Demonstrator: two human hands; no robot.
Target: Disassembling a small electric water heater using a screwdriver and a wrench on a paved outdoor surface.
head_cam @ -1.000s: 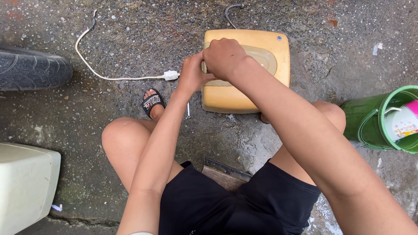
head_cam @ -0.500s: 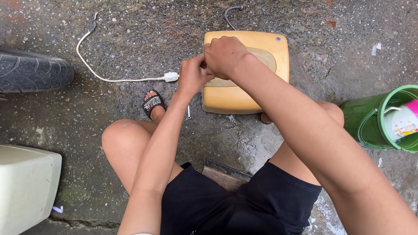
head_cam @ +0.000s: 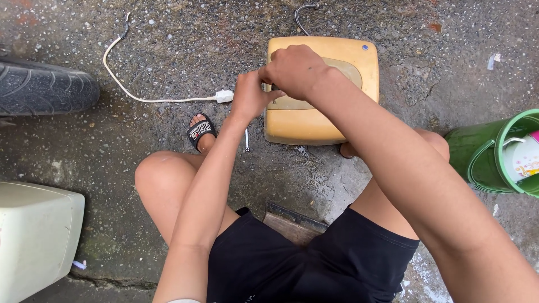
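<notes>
Head view: person seated over wet concrete
Unit: yellow rounded-square plastic housing (head_cam: 331, 120), upper centre of frame
Left hand (head_cam: 250, 95): fingers pinched at housing's left edge
Right hand (head_cam: 295, 70): clenched over housing top, gripped item hidden
Cord: white cable with plug (head_cam: 223, 96), left of housing
Bucket: green plastic bucket (head_cam: 494, 163), right edge

Just one view here, a head cam looking almost straight down from above the seated person's lap at the wet concrete ground (head_cam: 348, 185), pretty close up. The yellow casing (head_cam: 323, 120) sits around 12 o'clock, the tyre (head_cam: 45, 87) at 10, and the green bucket (head_cam: 483, 160) out at 3.
</notes>
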